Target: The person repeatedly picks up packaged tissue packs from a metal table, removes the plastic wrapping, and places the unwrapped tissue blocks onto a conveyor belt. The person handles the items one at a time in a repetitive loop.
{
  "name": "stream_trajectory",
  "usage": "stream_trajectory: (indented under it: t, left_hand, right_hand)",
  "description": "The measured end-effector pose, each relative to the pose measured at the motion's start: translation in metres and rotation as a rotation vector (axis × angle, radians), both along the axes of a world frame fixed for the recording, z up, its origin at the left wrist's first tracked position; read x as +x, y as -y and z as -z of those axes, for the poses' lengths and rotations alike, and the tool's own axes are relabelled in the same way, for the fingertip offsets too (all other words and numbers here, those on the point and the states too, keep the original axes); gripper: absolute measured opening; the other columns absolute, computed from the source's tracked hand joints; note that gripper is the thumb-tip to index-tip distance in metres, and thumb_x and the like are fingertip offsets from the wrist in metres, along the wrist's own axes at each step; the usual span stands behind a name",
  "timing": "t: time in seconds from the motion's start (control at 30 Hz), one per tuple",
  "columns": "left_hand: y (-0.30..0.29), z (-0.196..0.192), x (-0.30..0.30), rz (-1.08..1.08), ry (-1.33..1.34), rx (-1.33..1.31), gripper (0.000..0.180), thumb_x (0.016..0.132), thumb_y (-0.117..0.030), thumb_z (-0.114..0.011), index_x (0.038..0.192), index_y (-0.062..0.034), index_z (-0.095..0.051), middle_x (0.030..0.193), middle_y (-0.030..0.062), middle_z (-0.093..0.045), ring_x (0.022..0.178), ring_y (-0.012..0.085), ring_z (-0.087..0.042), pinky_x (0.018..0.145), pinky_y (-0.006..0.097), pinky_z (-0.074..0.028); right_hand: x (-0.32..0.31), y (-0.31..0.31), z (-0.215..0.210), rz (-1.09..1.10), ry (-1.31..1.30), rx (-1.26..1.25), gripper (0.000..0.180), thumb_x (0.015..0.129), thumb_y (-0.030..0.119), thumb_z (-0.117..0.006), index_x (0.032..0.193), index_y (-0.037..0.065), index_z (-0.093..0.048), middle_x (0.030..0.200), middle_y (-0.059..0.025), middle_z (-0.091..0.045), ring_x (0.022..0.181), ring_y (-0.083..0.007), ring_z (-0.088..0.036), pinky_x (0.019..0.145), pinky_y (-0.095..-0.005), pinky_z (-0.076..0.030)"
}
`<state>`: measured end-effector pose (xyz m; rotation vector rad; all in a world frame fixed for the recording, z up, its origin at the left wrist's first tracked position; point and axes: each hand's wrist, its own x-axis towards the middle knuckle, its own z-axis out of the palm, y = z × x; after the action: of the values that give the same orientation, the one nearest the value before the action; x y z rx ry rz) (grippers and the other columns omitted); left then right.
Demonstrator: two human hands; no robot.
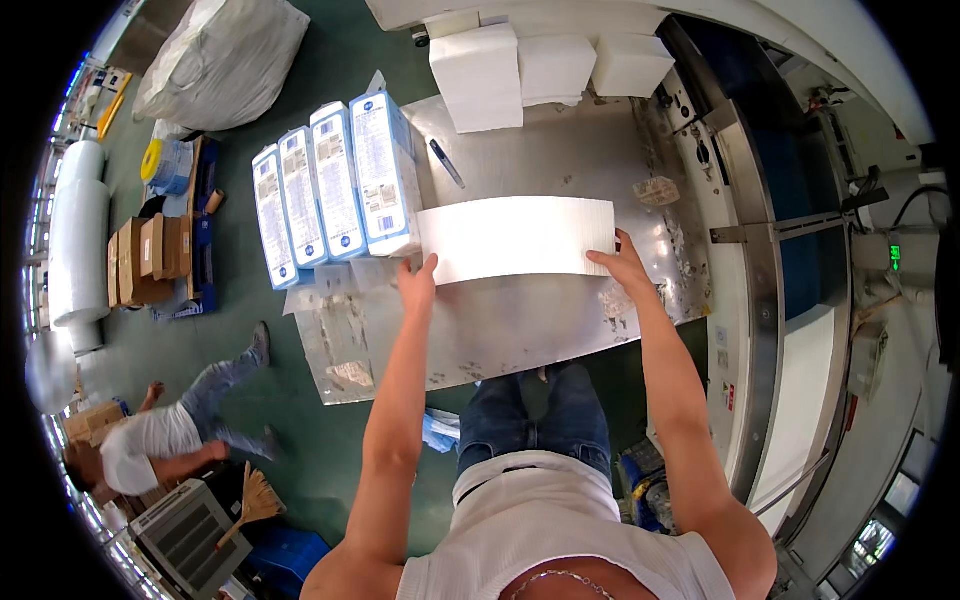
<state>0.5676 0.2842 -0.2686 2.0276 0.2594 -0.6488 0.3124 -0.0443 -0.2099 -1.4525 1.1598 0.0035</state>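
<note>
A long white block that looks like stacked sheets [520,240] lies crosswise between my hands, over the metal table [480,335]. My left hand [418,282] grips its left end, thumb at the near corner. At the right end, my right hand [622,260] closes round the edge, thumb on top. Left of the block stand several blue-and-white printed packages [383,175] in an upright row; the nearest one is close beside the block's left end. A dark pen [446,163] lies on the table beyond the block. Whether the block touches the table I cannot tell.
Several white stacks [477,78] stand at the table's far edge. A conveyor-like machine [775,260] runs along the right. On the left floor are a large white bag [225,60], cardboard boxes [150,260] on a blue pallet, and another person [170,435].
</note>
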Motion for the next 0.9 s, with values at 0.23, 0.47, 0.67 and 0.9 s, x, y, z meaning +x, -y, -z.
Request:
stream_trajectory:
  t: [0.23,0.47,0.67,0.9]
  left_hand:
    - [0.023,-0.015,-0.004,0.054,0.053,-0.167,0.06,0.09,-0.014,-0.073,0.142,0.0068,-0.053,0.135,0.0225,-0.063,0.123,0.0312,-0.061,0.105,0.037,-0.045]
    - [0.045,-0.038,-0.053,-0.211,0.692,0.446,0.05,0.09,-0.014,-0.071,0.133,0.0068,-0.056,0.134,0.0222,-0.059,0.127,0.0366,-0.055,0.111,0.047,-0.039]
    - [0.155,-0.085,-0.126,0.911,0.854,-0.185,0.055,0.079,0.007,-0.058,0.132,-0.0076,-0.06,0.135,0.0144,-0.06,0.132,0.0353,-0.052,0.114,0.053,-0.037]
    - [0.229,-0.059,-0.143,1.511,1.044,0.042,0.041,0.09,-0.019,-0.061,0.13,-0.0143,-0.06,0.147,0.0027,-0.054,0.151,0.0259,-0.033,0.125,0.056,-0.024]
  right_hand:
    - [0.014,0.002,-0.004,-0.133,0.118,0.005,0.097,0.077,0.01,-0.084,0.156,-0.003,-0.028,0.149,-0.021,-0.05,0.137,-0.0301,-0.051,0.114,-0.0373,-0.04]
    - [0.016,0.009,0.011,-0.119,0.144,0.042,0.104,0.076,0.008,-0.083,0.159,0.0,-0.021,0.153,-0.02,-0.046,0.14,-0.0304,-0.048,0.115,-0.0377,-0.04]
    - [0.008,0.019,0.01,-0.234,0.151,0.106,0.107,0.074,0.003,-0.08,0.162,0.005,-0.018,0.153,-0.0165,-0.045,0.139,-0.0293,-0.048,0.112,-0.0378,-0.044]
    - [-0.009,0.06,0.008,-0.277,0.191,0.609,0.102,0.067,-0.019,-0.052,0.161,0.012,-0.025,0.142,-0.008,-0.047,0.126,-0.0242,-0.053,0.099,-0.0363,-0.051]
